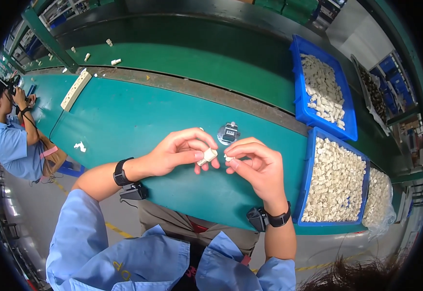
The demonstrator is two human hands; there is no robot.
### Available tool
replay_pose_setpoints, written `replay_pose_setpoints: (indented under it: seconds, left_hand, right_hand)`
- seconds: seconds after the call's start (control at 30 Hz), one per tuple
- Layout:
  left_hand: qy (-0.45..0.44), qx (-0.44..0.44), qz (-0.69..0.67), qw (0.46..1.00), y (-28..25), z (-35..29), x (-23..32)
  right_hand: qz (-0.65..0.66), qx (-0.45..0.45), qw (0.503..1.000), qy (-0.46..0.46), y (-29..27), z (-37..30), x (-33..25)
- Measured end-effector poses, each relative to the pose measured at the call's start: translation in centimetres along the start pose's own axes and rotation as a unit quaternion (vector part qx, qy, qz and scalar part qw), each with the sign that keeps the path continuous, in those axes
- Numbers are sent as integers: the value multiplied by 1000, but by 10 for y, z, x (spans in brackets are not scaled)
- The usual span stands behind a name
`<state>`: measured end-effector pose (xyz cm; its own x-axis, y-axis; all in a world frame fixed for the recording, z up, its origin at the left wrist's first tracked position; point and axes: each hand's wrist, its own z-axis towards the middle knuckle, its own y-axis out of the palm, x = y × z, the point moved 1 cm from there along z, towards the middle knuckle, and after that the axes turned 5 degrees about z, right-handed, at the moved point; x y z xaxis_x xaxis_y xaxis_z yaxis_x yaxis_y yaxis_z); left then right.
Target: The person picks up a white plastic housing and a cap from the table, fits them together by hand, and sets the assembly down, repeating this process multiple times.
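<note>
Over the green tabletop, my left hand (170,154) is closed round a white plastic fitting (210,155), held between thumb and fingers. Just to its right, my right hand (258,164) pinches a small white plastic piece (228,158) in its fingertips; its exact shape is too small to make out. A narrow gap separates the two pieces. Beyond my hands stands a small tally counter (230,132) on a round base. Another white bit partly shows behind my left fingers.
To the right, a blue tray (297,213) holds many small white parts, beside a clear bag (380,201) of similar ones. A second blue tray (304,118) of white fittings stands farther back. A power strip (76,90) and a seated co-worker (17,140) are at left; loose fittings lie on the green belt (182,58).
</note>
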<state>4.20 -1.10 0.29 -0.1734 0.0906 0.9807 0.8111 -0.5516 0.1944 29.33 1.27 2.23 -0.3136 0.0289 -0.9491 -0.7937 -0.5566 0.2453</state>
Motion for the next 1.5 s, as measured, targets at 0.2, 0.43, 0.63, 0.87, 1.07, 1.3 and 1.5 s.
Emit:
replay_pose_setpoints:
  seconds: [0.2,0.43,0.63,0.87,1.07,1.3,1.5]
  left_hand:
    - [-38,-16,-59,997,1,-1,0]
    - [-81,-83,-148,982,2,2,-6]
    - [-105,-100,-207,967,2,3,-9]
    - [-123,-109,-227,960,1,-3,-10]
    - [-119,-103,-213,964,-1,-4,-11]
    - [-120,-128,-203,963,1,16,-19]
    - [-131,-128,-193,964,9,14,9]
  right_hand:
    - [47,62,995,58,5,-1,-3]
    - [6,41,999,-13,9,-2,1]
    - [-35,16,999,-13,8,-2,3]
    - [-63,8,998,-6,12,-3,1]
    - [-48,11,999,-2,13,-2,12]
    - [-133,-33,990,-17,-2,2,4]
    - [-117,-64,990,53,2,-1,-17]
